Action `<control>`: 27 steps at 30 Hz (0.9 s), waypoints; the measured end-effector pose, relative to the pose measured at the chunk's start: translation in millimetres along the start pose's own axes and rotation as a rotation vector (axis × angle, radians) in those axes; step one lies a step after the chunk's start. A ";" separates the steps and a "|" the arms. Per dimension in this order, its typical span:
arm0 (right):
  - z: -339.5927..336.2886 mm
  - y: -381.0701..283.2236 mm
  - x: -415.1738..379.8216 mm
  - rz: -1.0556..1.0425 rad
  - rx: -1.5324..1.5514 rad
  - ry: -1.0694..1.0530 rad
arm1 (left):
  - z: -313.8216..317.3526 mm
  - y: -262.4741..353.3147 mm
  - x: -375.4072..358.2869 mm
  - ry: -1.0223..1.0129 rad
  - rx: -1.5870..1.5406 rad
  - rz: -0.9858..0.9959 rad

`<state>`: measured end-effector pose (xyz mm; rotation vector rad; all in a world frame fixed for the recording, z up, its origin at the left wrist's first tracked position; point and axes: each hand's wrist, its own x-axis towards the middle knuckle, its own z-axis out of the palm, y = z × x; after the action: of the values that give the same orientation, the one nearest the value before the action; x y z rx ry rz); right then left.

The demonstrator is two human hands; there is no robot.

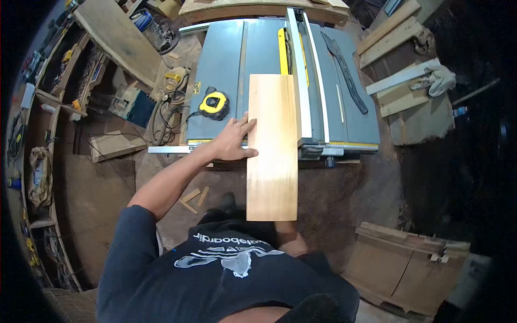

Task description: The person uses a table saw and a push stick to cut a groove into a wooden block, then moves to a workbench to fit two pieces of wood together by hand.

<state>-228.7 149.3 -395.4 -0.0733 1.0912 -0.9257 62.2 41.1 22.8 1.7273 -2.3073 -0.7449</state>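
Note:
A long, pale wooden board [272, 161] lies partly on the grey-blue table saw [218, 59], its near end overhanging the front edge. Against the board's left edge rests my left hand [235, 141], fingers apart and thumb touching the wood. My right hand is hidden beneath the near end of the board; only its forearm shows. Just beyond the board's far end is the yellow blade guard [283, 51]. The white rip fence [299, 81] runs along the right side. A yellow and black tape measure [215, 103] sits on the saw table, left of the board.
A black push stick [347, 75] lies on the saw's right side. Wood offcuts and a glove [435, 81] are at the right. Shelves with tools [54, 113] line the left. Small wood scraps [195, 199] lie on the floor, and a wooden panel [404, 269] stands at lower right.

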 end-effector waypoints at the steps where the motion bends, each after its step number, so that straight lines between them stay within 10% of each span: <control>1: 63.1 25.9 -29.7 0.066 0.095 -0.154 | 0.8 -4.5 1.4 -0.011 0.006 0.011; 6: 172.3 45.9 -91.8 0.030 0.544 -0.724 | 2.6 -6.6 -1.6 -0.012 0.100 0.079; 10: 199.0 20.7 -97.4 0.051 0.539 -0.424 | 0.2 -0.6 -6.9 -0.024 0.151 0.133; 13: 206.7 37.1 -33.3 -0.232 -0.036 -0.417 | 2.4 -6.8 -5.5 0.052 0.284 0.250; 20: 277.3 10.0 -96.3 -0.087 0.242 -0.151 | 7.6 -12.7 -7.8 -0.018 0.278 0.232; 27: 265.8 11.3 -60.5 -0.191 0.240 -0.322 | 5.2 -15.3 -8.3 -0.033 0.229 0.224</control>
<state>-22.2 97.9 -224.6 -0.1260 0.6785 -1.1658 75.7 47.2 12.4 1.5103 -2.6405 -0.4885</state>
